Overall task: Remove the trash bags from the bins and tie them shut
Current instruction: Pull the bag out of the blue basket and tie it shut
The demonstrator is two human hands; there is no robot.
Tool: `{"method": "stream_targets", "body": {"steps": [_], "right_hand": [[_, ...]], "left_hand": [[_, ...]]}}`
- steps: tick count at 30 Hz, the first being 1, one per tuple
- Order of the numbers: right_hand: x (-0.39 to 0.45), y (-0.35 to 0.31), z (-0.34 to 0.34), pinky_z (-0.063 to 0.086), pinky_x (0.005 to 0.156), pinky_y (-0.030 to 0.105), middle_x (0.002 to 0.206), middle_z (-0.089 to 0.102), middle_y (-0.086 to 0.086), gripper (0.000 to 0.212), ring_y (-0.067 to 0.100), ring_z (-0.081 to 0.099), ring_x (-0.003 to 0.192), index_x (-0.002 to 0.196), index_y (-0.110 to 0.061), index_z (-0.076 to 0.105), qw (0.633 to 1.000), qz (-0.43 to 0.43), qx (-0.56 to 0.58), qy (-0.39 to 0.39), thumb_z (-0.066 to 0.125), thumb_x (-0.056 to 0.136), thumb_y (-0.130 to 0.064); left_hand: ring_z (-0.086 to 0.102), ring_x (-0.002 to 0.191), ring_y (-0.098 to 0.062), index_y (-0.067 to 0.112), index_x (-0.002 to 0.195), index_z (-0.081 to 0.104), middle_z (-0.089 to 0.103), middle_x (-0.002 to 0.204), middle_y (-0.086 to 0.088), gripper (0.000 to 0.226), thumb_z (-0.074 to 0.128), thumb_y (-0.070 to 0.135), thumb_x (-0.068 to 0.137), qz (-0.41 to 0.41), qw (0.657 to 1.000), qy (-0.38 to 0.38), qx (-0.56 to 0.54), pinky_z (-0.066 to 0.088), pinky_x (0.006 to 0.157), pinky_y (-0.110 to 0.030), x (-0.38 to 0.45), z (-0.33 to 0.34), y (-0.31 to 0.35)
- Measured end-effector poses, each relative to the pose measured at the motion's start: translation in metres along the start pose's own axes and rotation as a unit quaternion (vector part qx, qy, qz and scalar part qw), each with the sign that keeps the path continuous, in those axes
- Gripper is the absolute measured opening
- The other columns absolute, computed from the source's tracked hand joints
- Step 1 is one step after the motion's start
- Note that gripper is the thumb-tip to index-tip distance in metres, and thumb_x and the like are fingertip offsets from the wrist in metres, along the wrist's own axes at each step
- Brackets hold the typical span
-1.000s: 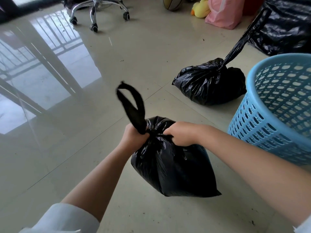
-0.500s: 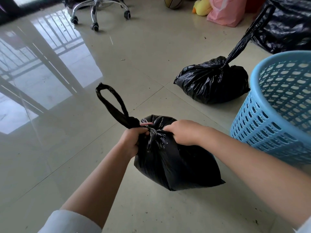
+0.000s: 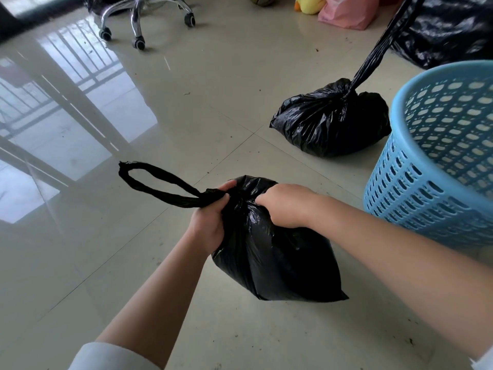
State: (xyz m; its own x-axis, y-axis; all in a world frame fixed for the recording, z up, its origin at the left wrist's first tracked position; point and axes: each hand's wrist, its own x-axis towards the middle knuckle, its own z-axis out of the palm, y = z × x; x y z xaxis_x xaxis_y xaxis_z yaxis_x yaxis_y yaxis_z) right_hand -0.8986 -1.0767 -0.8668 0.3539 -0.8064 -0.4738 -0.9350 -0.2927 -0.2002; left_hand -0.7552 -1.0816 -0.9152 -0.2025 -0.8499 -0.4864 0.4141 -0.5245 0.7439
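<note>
While the black trash bag sits on the floor at 6 o'clock, left hand clamps its twisted loop, right hand grips the neck; advice: pull apart evenly, cinching the knot tight.

The left hand has its fingertips buried in the gathered neck of the black bag, and the right hand hides its fingers the same way, so the knot between them cannot be made out. At the right edge of the frame the blue bin is cut off, its far side and base out of view. The tied bag behind sends its twisted tail off the top edge. In the upper right a large black sack is cropped. Along the top, the chair base, a ball, a yellow toy and a pink bag show only partly.
</note>
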Motion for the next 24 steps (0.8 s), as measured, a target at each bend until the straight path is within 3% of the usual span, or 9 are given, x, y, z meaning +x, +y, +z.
{"method": "stream_targets", "body": {"steps": [4,7,10,12,15,17,19,22,24], "right_hand": [[-0.005,0.004,0.007,0.039,0.073,0.031,0.119,0.057,0.013,0.026,0.030,0.053,0.104,0.111,-0.005,0.054,0.998,-0.027,0.031,-0.054,0.039,0.091,-0.011],[-0.010,0.015,0.007,0.034,0.072,0.025,0.106,0.062,0.011,0.032,0.018,0.047,0.084,0.106,-0.006,0.059,0.986,-0.050,0.077,-0.140,0.040,0.095,-0.029],[-0.002,0.025,0.006,0.031,0.058,0.025,0.068,0.052,0.001,0.032,0.016,0.045,0.066,0.078,-0.011,0.059,0.987,-0.021,0.153,-0.043,0.040,0.096,-0.030],[0.010,0.029,0.009,0.040,0.074,0.025,0.096,0.066,0.005,0.025,0.021,0.058,0.093,0.104,-0.010,0.065,0.984,-0.009,0.168,0.059,0.044,0.094,-0.020],[0.024,0.023,0.014,0.034,0.100,0.022,0.139,0.050,0.006,0.044,0.021,0.047,0.125,0.133,-0.015,0.049,0.983,-0.014,0.179,0.045,0.041,0.091,-0.003],[0.031,0.017,0.018,0.031,0.102,0.020,0.145,0.044,0.003,0.053,0.020,0.044,0.128,0.138,-0.020,0.041,0.978,-0.028,0.207,0.006,0.038,0.090,0.001],[0.036,0.015,0.020,0.034,0.092,0.017,0.142,0.047,0.002,0.055,0.020,0.050,0.118,0.140,-0.025,0.039,0.974,-0.037,0.222,-0.006,0.038,0.091,0.000],[0.039,0.017,0.018,0.028,0.074,0.010,0.133,0.055,0.006,0.039,0.019,0.051,0.118,0.128,-0.015,0.055,0.982,-0.057,0.181,0.003,0.045,0.092,-0.006],[0.038,0.019,0.015,0.032,0.083,0.016,0.127,0.058,0.008,0.031,0.021,0.051,0.118,0.120,-0.009,0.061,0.988,-0.072,0.135,0.010,0.046,0.092,-0.011]], "left_hand": [[0.066,0.073,-0.017,0.014,0.079,0.064,0.074,0.063,0.002,0.040,0.033,-0.006,0.093,-0.024,1.000,0.017,0.005,0.050,0.070,-0.029,0.004,-0.009,-0.005],[0.065,0.060,-0.015,0.009,0.072,0.056,0.069,0.050,0.002,0.032,0.043,-0.015,0.088,-0.015,0.996,0.070,0.045,0.057,0.056,-0.024,0.006,-0.016,-0.014],[0.066,0.058,-0.010,0.007,0.061,0.051,0.067,0.063,-0.001,0.035,0.051,-0.023,0.080,0.039,0.988,0.083,0.127,0.057,0.060,-0.017,0.008,-0.021,-0.023],[0.065,0.064,-0.005,0.008,0.057,0.050,0.066,0.070,0.001,0.038,0.056,-0.024,0.076,0.077,0.975,0.093,0.188,0.055,0.068,-0.015,0.010,-0.022,-0.027],[0.067,0.058,0.002,0.009,0.056,0.053,0.070,0.059,0.007,0.039,0.058,-0.025,0.074,0.104,0.966,0.088,0.217,0.056,0.068,-0.012,0.013,-0.022,-0.031],[0.067,0.056,0.004,0.009,0.057,0.053,0.071,0.056,0.009,0.038,0.058,-0.024,0.074,0.110,0.967,0.075,0.218,0.056,0.066,-0.011,0.012,-0.023,-0.033],[0.068,0.058,0.006,0.009,0.057,0.055,0.072,0.057,0.014,0.036,0.060,-0.022,0.074,0.126,0.963,0.068,0.229,0.057,0.068,-0.012,0.012,-0.027,-0.035],[0.068,0.059,0.004,0.016,0.053,0.063,0.073,0.059,0.013,0.039,0.065,-0.019,0.071,0.145,0.957,0.076,0.237,0.057,0.072,-0.017,0.012,-0.032,-0.032],[0.067,0.055,0.000,0.013,0.061,0.067,0.072,0.057,0.008,0.032,0.063,-0.015,0.075,0.141,0.964,0.061,0.219,0.057,0.062,-0.014,0.007,-0.030,-0.025]]}}
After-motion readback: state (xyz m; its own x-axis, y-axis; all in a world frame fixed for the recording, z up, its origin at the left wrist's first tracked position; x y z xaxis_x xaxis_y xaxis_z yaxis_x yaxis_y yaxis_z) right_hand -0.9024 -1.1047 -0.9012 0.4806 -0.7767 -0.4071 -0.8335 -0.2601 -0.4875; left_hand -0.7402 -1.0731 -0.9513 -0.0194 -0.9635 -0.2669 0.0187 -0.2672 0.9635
